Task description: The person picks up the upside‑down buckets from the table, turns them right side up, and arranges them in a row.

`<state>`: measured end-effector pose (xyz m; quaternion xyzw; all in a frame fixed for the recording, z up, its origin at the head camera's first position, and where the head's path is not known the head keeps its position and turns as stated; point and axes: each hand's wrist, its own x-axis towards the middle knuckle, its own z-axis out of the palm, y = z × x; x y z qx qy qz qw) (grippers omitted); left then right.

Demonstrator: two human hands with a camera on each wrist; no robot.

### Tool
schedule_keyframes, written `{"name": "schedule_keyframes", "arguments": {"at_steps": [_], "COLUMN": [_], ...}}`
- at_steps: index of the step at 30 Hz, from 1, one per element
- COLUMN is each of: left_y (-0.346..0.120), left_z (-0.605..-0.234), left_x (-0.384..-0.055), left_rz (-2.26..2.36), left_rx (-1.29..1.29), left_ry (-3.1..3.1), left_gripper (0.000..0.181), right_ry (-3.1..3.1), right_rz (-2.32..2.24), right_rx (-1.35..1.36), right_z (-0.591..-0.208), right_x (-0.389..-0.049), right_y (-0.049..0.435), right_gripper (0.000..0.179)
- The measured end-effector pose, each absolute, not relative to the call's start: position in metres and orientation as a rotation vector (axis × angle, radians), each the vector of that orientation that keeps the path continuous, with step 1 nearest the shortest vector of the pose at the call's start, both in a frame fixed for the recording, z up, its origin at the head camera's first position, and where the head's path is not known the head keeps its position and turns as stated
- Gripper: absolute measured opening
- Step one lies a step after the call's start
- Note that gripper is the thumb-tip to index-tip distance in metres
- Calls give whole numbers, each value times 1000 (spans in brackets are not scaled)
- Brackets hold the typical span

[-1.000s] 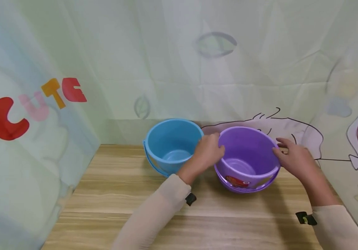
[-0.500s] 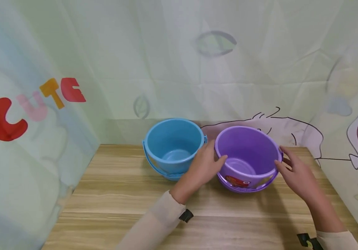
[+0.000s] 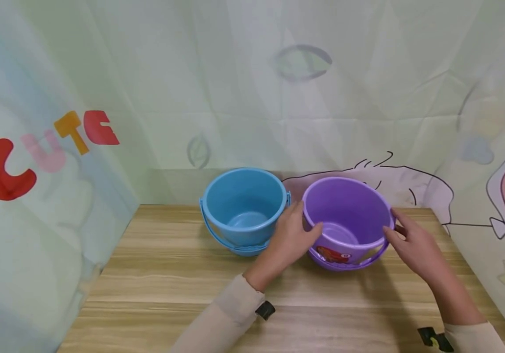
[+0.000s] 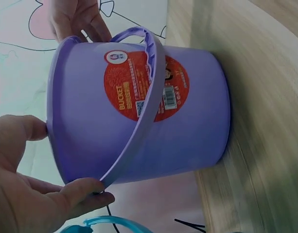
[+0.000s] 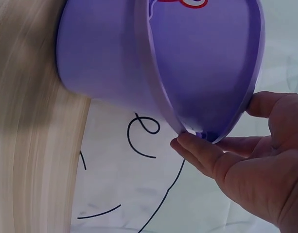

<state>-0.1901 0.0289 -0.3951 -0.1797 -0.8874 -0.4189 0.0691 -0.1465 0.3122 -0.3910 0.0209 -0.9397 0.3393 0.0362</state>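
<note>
A purple bucket [image 3: 336, 250] with a red sticker stands on the wooden tabletop, its handle hanging down at the front. On its left side my left hand [image 3: 292, 233] holds the rim, thumb at the edge and fingers by the handle joint. Opposite it, my right hand [image 3: 413, 245] grips the right side of the rim near the other handle joint. The left wrist view shows the sticker [image 4: 127, 87] and both hands at the bucket's upper edge. A blue bucket [image 3: 239, 238] stands just left of my left hand, and its interior looks bare.
Wooden tabletop [image 3: 155, 294] runs in front of both buckets. A printed fabric backdrop [image 3: 234, 98] hangs close behind them and along both sides. Red, pink and orange letters [image 3: 69, 130] decorate its left part.
My left hand has shifted down along the purple bucket's left rim, and my right hand has slid lower and closer round the right rim. The buckets have barely moved.
</note>
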Motion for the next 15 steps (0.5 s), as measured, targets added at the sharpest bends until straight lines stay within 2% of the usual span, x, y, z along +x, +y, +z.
{"name": "schedule_keyframes", "arguments": {"at_steps": [6, 15], "left_y": [32, 37], "left_z": [-395, -395], "left_x": [-192, -196], "left_rz": [-1256, -1221], "left_rx": [-443, -378], "left_ry": [-2760, -2806], "left_gripper": [77, 75], "right_ry": [-2888, -2859], "right_rz": [1023, 1056], "right_rx": [62, 42], "right_z": [-392, -392], "right_x": [-152, -155], "right_y": [311, 308], "right_gripper": [72, 72]}}
